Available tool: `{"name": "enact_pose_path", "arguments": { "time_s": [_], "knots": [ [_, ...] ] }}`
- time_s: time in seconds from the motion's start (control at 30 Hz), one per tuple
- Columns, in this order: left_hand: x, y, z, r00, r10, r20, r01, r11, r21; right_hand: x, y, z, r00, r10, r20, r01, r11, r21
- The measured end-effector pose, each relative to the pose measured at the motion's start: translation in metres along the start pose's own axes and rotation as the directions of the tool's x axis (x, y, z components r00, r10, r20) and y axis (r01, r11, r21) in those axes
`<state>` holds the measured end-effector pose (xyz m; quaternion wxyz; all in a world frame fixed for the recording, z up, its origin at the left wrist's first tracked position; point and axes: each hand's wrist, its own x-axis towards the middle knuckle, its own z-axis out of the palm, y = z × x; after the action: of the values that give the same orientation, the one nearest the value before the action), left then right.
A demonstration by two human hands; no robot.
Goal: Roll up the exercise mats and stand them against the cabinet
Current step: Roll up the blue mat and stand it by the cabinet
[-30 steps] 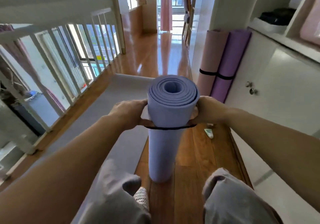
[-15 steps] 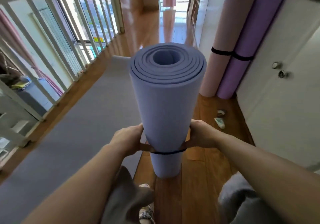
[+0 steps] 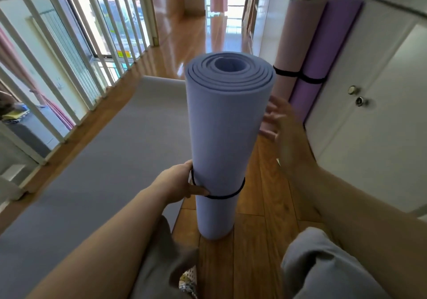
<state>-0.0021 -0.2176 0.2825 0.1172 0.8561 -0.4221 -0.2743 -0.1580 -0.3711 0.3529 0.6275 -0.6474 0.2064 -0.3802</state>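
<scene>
A rolled blue mat stands on end on the wooden floor directly in front of the person, its long axis upright and tilting slightly, its spiral top facing the camera. The left hand steadies it low on its left side, fingers closed on the black strap that rings the roll; the right hand is off the mat, fingers spread and blurred, just beside its upper right flank. The cabinet lies ahead and to the right, nearer the right hand, with a pink rolled mat and a purple rolled mat already leaning there, side by side (each ringed by its own dark band). A grey mat lies flat and unrolled to the left, alongside a white railing. Carrying the blue roll rightward to the cabinet looks like the coming move.
</scene>
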Motion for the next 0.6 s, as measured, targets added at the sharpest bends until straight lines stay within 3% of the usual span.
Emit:
{"name": "enact_pose_path", "arguments": {
  "time_s": [0.17,0.27,0.3,0.37,0.43,0.47,0.6],
  "knots": [
    [-0.007,0.009,0.000,1.000,0.025,0.005,-0.024,0.995,-0.093,-0.007,-0.062,0.007,0.987,-0.080,0.138,0.090,0.993,-0.072],
    [-0.018,0.017,-0.015,0.984,0.015,-0.177,-0.042,0.988,-0.152,-0.018,-0.078,0.007,0.967,-0.098,0.233,0.150,0.965,-0.217],
    [-0.025,0.025,-0.024,0.966,-0.020,-0.257,-0.061,0.951,-0.303,-0.020,-0.083,0.007,0.964,-0.080,0.254,0.150,0.952,-0.267],
    [-0.047,0.050,-0.051,0.938,-0.159,-0.309,-0.106,0.717,-0.689,-0.023,-0.096,0.003,0.963,-0.034,0.266,0.132,0.923,-0.360],
    [-0.075,0.077,-0.080,0.953,-0.215,-0.215,-0.097,0.457,-0.884,-0.027,-0.112,-0.002,0.955,-0.029,0.294,0.180,0.847,-0.500],
    [-0.087,0.088,-0.092,0.968,-0.191,-0.162,-0.075,0.397,-0.915,-0.031,-0.121,-0.005,0.941,-0.037,0.336,0.232,0.792,-0.564],
    [-0.125,0.122,-0.106,0.995,-0.090,-0.049,0.000,0.481,-0.877,-0.046,-0.152,-0.016,0.864,0.098,0.493,0.358,0.568,-0.741]
  ]
}}
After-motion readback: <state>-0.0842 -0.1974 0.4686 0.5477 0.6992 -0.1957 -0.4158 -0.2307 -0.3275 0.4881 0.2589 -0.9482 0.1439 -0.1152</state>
